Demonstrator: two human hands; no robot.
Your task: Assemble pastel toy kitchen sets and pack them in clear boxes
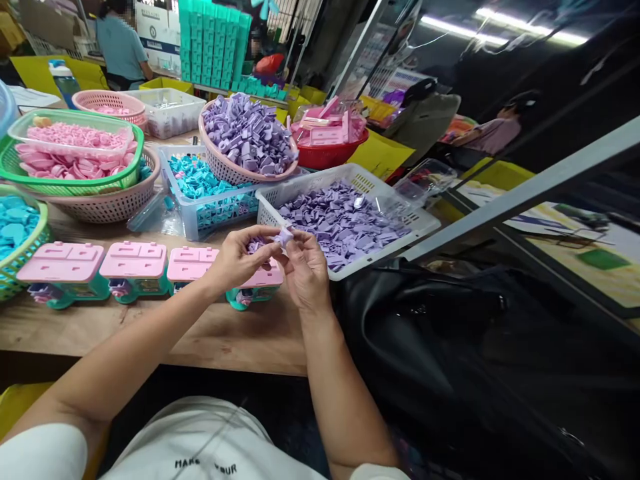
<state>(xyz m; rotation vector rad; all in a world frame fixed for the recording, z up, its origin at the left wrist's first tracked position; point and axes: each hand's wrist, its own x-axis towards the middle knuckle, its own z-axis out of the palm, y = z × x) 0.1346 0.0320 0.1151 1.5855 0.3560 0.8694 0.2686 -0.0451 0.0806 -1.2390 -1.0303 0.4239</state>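
My left hand (239, 259) and my right hand (306, 268) meet above the table's front part. Between their fingertips they pinch a small light purple plastic piece (284, 237). More purple pieces (257, 245) show within the curl of my left hand. Below and beside the hands stands a row of several teal plastic toy boxes with pink lids, such as the leftmost toy box (64, 267) and the one under my hands (255, 293). Behind my right hand is a white crate (425, 223) of flat purple pieces (345, 220).
A pink basket (215, 150) heaped with purple parts, a clear bin (193, 227) of blue parts, a green basket (133, 180) of pink parts and a red bowl (325, 155) stand behind. A grey metal bar (500, 193) slants across the right. Two people sit farther back.
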